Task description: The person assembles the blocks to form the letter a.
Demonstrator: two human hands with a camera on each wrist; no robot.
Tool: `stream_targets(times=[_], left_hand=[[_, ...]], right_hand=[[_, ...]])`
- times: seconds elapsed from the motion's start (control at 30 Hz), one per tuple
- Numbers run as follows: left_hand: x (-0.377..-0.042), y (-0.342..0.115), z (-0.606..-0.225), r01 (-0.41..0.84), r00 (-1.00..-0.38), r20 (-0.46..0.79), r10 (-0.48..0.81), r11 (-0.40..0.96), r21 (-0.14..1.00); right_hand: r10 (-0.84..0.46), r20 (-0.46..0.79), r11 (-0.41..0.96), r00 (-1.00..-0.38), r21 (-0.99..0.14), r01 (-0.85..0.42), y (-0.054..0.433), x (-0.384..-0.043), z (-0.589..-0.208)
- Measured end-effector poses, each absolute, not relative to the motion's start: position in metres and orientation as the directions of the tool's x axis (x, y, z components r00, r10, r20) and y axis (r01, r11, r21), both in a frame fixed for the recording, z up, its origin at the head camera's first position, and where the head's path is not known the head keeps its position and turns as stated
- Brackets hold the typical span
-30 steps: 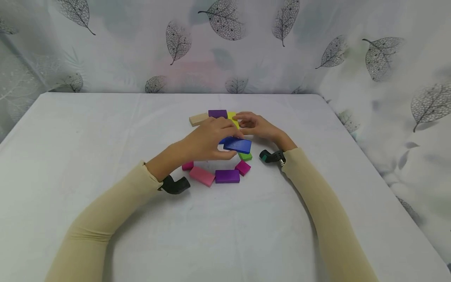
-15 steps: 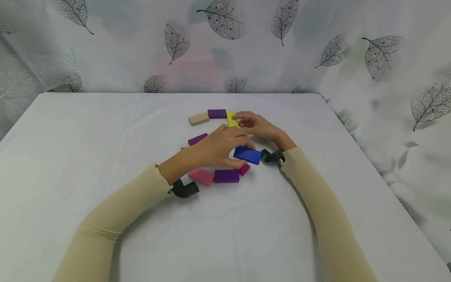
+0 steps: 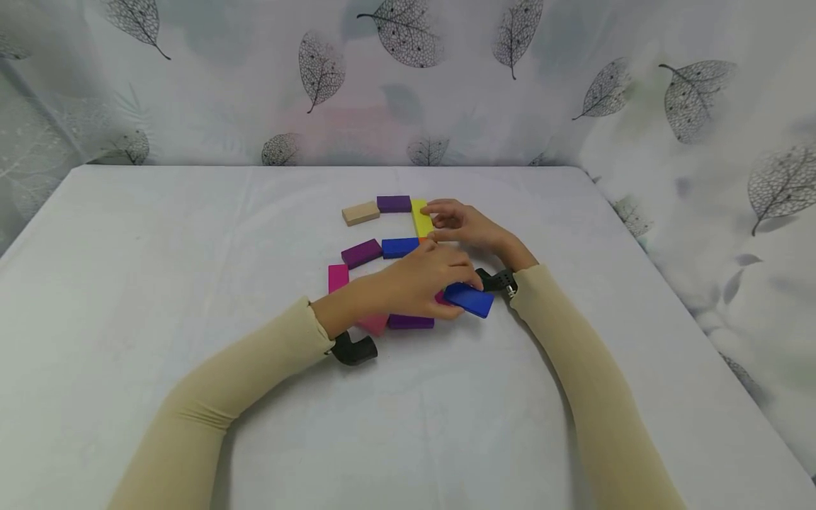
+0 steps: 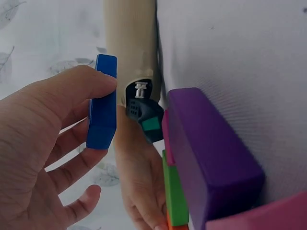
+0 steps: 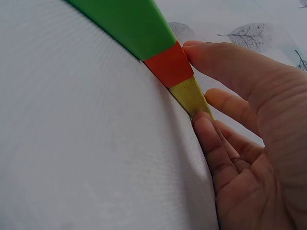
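My left hand (image 3: 423,281) pinches a blue block (image 3: 470,299) between thumb and fingers. In the left wrist view this blue block (image 4: 102,108) is tilted upright beside a purple block (image 4: 211,153). In the head view it hangs at the front right of the block outline, overlapping a small magenta block (image 3: 440,297). My right hand (image 3: 468,228) rests by the yellow block (image 3: 420,217), fingers loosely bent, one fingertip over its edge. In the right wrist view, the thumb is right at an orange block (image 5: 170,64), between a green block (image 5: 134,28) and the yellow one.
On the white cloth (image 3: 287,439), blocks form a curving line: a wooden block (image 3: 360,213), a dark purple one (image 3: 394,204), a second blue block (image 3: 399,248), a purple one (image 3: 361,253), a magenta one (image 3: 338,277) and a pink one (image 3: 374,324). A leaf-printed curtain (image 3: 357,85) hangs behind.
My left hand has carried the blue block right and toward me, uncovering the second blue block and a purple block behind it. The right hand has stayed by the yellow block.
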State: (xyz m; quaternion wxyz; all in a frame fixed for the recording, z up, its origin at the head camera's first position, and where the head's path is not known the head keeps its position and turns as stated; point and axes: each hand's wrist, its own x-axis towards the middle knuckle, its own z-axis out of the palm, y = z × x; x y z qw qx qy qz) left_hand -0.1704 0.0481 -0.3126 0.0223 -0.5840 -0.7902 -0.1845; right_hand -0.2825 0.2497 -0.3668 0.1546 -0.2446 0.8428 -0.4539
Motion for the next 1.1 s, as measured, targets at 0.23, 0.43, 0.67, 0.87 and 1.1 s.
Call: stream_targets(times=[0.23, 0.43, 0.67, 0.87, 1.1], left_hand=[[-0.169, 0.051, -0.321, 0.913, -0.331, 0.145, 0.932, 0.278, 0.299], [-0.170, 0.053, -0.327, 0.906, -0.320, 0.104, 0.942, 0.272, 0.324], [-0.170, 0.054, -0.329, 0.906, -0.297, 0.091, 0.951, 0.250, 0.342], [-0.169, 0.055, -0.332, 0.904, -0.288, 0.070, 0.955, 0.247, 0.349], [-0.168, 0.053, -0.331, 0.890, -0.311, 0.032, 0.950, 0.279, 0.360]], right_hand=[[-0.537, -0.059, 0.501, -0.841, -0.825, -0.262, 0.248, -0.283, -0.365], [-0.512, -0.095, 0.520, -0.854, -0.826, -0.219, 0.246, -0.282, -0.362], [-0.512, -0.084, 0.527, -0.855, -0.817, -0.235, 0.246, -0.282, -0.360], [-0.507, -0.088, 0.535, -0.857, -0.812, -0.233, 0.245, -0.282, -0.360], [-0.497, -0.099, 0.549, -0.862, -0.806, -0.224, 0.244, -0.281, -0.362]])
